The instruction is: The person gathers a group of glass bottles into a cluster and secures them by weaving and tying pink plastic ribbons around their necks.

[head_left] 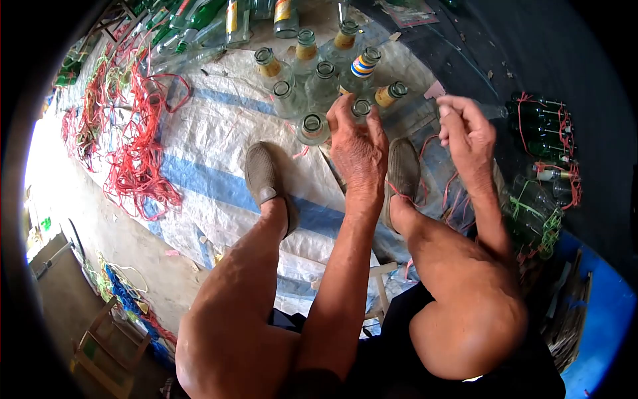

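Several clear glass bottles stand close together on the sheet in front of my feet, among them one with a blue-and-yellow label [361, 68] and one at the near left corner [312, 129]. My left hand [357, 146] is over the near side of the group, fingers bent around a clear bottle [361, 108] whose mouth shows between them. Off to the right, beside the group, my right hand [467, 130] is raised with its fingers curled and pressed together near a small pink scrap [435, 90]; anything inside its fingers is too small to tell.
Tangled red string [143, 133] lies at the left. More bottles [199, 23] lie at the top left. Tied green bottles [541, 126] are at the right, beside a blue panel [608, 299]. My shoes [264, 169] rest on the striped sheet [206, 179].
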Tool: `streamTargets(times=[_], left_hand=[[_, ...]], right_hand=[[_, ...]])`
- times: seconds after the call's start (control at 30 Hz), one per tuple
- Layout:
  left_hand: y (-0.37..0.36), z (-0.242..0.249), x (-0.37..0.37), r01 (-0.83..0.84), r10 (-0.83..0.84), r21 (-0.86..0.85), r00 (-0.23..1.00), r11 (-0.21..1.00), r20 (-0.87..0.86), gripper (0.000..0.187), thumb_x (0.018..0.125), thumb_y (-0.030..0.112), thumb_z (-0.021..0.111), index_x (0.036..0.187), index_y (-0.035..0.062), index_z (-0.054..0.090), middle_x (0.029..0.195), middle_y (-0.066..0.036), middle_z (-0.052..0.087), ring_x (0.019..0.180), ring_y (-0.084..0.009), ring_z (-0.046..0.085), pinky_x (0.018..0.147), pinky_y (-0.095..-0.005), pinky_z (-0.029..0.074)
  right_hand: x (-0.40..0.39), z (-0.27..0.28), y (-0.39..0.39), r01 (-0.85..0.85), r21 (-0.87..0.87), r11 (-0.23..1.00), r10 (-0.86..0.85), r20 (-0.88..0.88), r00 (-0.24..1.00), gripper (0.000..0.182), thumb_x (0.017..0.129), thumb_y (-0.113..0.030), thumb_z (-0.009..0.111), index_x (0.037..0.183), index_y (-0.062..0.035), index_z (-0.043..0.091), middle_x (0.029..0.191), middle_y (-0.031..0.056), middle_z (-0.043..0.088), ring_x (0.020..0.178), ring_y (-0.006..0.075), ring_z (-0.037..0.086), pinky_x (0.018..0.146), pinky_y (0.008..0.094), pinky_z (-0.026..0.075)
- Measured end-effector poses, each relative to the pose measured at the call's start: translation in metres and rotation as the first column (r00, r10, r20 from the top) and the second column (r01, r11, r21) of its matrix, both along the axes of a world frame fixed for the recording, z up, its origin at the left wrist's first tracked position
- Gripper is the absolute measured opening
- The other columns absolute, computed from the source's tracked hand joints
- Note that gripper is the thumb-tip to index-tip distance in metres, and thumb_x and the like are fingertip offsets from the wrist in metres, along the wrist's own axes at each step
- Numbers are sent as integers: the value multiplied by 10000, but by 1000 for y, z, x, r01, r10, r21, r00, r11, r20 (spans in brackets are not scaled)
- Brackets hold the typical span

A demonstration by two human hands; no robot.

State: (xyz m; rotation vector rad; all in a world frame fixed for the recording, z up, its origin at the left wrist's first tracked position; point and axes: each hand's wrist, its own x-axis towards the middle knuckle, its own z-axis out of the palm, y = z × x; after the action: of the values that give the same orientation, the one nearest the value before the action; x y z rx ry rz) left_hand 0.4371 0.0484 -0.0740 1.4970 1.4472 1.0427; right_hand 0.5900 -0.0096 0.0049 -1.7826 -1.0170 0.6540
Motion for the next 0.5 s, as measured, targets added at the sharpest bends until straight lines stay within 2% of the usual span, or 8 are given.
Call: streamTargets(times=[0.03,0.07,0.2,0.3,0.33,0.43,0.47,0.5], left_hand=[[2,1,1,1,-1,2,1000,1000,-14,395,994,168,678,1332,20,536,1212,-172,608,709,-236,756,733,-372,554],[2,3,1,1,-1,-5,998,1000,-67,351,995,176,676,1284,20,552,1174,-193,611,785,-327,747,764,-433,545],[0,12,-2,-7,16,76,992,997,-125,301,991,162,667,1229,22,549,1174,-232,599,939,-462,666,779,-496,526],[-1,12,-4,8,-8,-2,993,1000,-122,306,983,152,673,1230,23,546,1174,-233,599,956,-468,653,785,-510,519],[-2,15,-5,22,-27,-48,992,999,-120,310,974,137,678,1228,19,545,1182,-229,599,1005,-470,643,795,-515,514],[-3,14,-6,25,-27,-19,994,1000,-105,310,968,130,679,1225,19,546,1197,-216,601,1028,-462,638,803,-505,515],[-3,14,-6,30,-32,-18,993,999,-112,306,963,125,681,1222,23,552,1219,-205,602,1046,-458,638,816,-499,519],[-4,13,-6,26,-29,-24,994,999,-105,307,963,125,682,1223,24,553,1222,-207,601,1050,-458,638,823,-498,519]], right_hand=[[-1,10,12,-20,36,999,18,62,998,143,998,-84,652,1106,-1,698,799,-9,636,667,37,573,559,220,476],[-4,19,24,-76,75,994,65,139,988,141,989,-74,658,1104,-2,696,809,0,638,675,49,581,573,230,484],[-18,35,80,-333,187,924,231,423,876,150,942,-24,680,1090,0,686,852,42,645,704,113,624,621,261,517],[-28,28,121,-499,173,849,325,573,752,227,916,-8,693,1142,-27,697,914,48,650,787,121,621,692,264,520],[-41,34,130,-502,101,859,365,568,738,253,890,-80,744,1137,-49,698,915,65,646,846,194,654,786,316,526],[-51,21,166,-538,179,823,297,672,678,179,901,-68,674,1066,1,671,903,147,648,774,278,667,667,393,524],[-53,27,167,-533,32,846,390,645,657,276,864,-65,653,1134,-12,626,995,210,590,914,389,641,775,451,530],[-55,26,173,-555,31,832,389,681,621,281,860,-76,661,1131,-11,627,983,202,590,923,388,635,786,459,525]])
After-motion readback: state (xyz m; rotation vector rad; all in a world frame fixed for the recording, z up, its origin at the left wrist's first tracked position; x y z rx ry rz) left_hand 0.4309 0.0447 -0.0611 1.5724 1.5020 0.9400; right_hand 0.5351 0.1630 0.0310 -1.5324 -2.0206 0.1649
